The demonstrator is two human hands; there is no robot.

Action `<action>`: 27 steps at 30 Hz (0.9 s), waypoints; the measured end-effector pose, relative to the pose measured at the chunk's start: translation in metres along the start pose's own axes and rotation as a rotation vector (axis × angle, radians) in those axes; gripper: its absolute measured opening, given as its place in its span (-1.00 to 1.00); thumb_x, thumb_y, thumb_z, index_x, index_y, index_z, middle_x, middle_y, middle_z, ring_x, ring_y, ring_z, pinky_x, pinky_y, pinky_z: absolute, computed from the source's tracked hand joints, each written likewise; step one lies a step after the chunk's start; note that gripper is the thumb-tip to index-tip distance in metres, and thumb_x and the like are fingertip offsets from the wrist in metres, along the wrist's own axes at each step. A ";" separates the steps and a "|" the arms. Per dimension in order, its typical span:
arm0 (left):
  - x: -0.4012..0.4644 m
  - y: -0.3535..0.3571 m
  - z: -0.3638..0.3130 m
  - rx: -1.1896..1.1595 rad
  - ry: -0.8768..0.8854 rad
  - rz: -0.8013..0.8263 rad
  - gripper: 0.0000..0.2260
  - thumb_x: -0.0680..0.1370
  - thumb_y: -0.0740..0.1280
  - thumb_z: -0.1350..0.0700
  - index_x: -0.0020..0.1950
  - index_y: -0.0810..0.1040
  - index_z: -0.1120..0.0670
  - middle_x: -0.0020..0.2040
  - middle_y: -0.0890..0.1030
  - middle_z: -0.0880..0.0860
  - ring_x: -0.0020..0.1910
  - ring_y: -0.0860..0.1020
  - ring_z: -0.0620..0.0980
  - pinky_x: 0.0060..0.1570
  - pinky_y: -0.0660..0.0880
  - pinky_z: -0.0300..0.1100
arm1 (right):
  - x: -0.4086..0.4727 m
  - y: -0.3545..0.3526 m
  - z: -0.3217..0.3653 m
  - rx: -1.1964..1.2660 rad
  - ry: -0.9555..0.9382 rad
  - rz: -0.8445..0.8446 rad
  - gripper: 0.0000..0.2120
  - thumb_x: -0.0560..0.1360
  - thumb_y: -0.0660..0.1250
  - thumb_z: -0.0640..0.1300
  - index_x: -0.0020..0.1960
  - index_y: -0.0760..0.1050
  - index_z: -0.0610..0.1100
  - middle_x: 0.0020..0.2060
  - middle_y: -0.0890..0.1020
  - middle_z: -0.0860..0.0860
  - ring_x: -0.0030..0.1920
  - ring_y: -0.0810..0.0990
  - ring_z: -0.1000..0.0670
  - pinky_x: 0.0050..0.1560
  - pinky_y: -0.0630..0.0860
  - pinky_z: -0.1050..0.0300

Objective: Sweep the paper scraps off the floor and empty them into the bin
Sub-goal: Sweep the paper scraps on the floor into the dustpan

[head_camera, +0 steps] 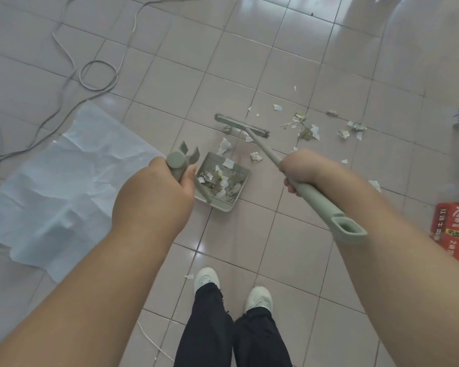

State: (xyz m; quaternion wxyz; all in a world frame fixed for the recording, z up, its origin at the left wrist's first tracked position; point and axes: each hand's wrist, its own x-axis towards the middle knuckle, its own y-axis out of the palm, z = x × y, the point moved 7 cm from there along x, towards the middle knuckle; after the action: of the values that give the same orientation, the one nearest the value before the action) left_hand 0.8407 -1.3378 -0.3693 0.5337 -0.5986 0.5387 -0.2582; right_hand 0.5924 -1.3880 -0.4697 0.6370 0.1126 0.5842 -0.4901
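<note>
On glossy tiled floor [289, 234], paper scraps [306, 128]

The floor [249, 247] tiles are looking glazed and glossy, throwing back window light. The broom [263, 148] and dustpan [217, 205] are showing as matt grey-green plastic, smooth all over. The scraps [306, 128] are lying as torn paper, some perhaps foil, crinkled. A pale blue sheet [53, 186] is sitting creased, thin, slightly shiny. The red box [453, 226] is gleaming like printed cardboard.
</note>
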 end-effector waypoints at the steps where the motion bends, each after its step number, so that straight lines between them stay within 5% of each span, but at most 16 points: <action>1: 0.003 0.000 0.001 0.001 -0.008 0.008 -0.66 0.57 0.12 -0.16 -0.10 0.33 0.13 -0.29 0.45 0.07 -0.25 0.42 0.15 -0.29 0.32 -0.10 | 0.010 0.006 0.008 -0.013 -0.003 0.001 -0.84 0.60 0.07 -0.20 -0.09 0.35 -0.25 -0.40 0.48 -0.15 -0.69 0.46 -0.03 -0.59 0.40 0.29; 5: 0.006 0.001 0.002 -0.011 -0.001 0.014 -0.67 0.57 0.13 -0.15 -0.10 0.32 0.12 -0.37 0.36 -0.01 -0.27 0.41 0.13 -0.29 0.31 -0.12 | 0.034 0.038 0.022 -0.104 -0.007 0.052 -0.83 0.61 0.09 -0.25 -0.12 0.37 -0.24 -0.37 0.46 -0.13 -0.43 0.46 -0.06 -0.39 0.44 0.14; 8: 0.007 0.001 0.002 -0.027 -0.006 0.029 -0.67 0.57 0.12 -0.15 -0.10 0.33 0.13 -0.36 0.38 -0.01 -0.28 0.42 0.12 -0.30 0.32 -0.12 | 0.028 0.059 0.010 -0.177 0.048 0.098 -0.78 0.61 0.02 -0.27 0.18 0.34 -0.31 -0.40 0.48 -0.19 -0.49 0.47 -0.08 -0.44 0.42 0.14; 11: 0.008 0.000 0.004 -0.047 -0.016 0.046 -0.67 0.57 0.12 -0.15 -0.10 0.33 0.12 -0.37 0.37 -0.01 -0.29 0.42 0.12 -0.31 0.32 -0.12 | 0.005 0.060 -0.013 -0.178 0.107 0.123 -0.69 0.60 0.01 -0.25 0.27 0.35 -0.32 -0.42 0.47 -0.18 -0.63 0.44 -0.02 -0.55 0.38 0.26; 18: 0.004 -0.002 0.004 -0.075 -0.012 0.058 -0.68 0.57 0.12 -0.15 -0.11 0.31 0.11 -0.40 0.34 -0.04 -0.31 0.39 0.10 -0.33 0.29 -0.13 | -0.061 0.001 -0.039 -0.094 0.112 0.110 -0.73 0.56 0.09 -0.22 0.17 0.48 -0.11 -0.42 0.44 -0.09 -0.59 0.39 -0.01 -0.48 0.35 0.30; 27: -0.008 -0.011 0.020 -0.128 -0.018 0.069 -0.67 0.56 0.13 -0.18 -0.15 0.35 0.08 -0.33 0.46 0.01 -0.29 0.45 0.10 -0.33 0.32 -0.12 | -0.011 0.004 0.009 -0.064 0.054 -0.020 -0.87 0.58 0.08 -0.22 0.04 0.37 -0.23 -0.42 0.47 -0.13 -0.64 0.42 0.00 -0.59 0.36 0.34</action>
State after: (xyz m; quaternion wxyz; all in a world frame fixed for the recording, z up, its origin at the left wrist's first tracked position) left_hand 0.8596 -1.3247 -0.3633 0.5076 -0.6148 0.5698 -0.1993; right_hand 0.6028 -1.3866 -0.4595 0.6194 0.0995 0.6175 -0.4744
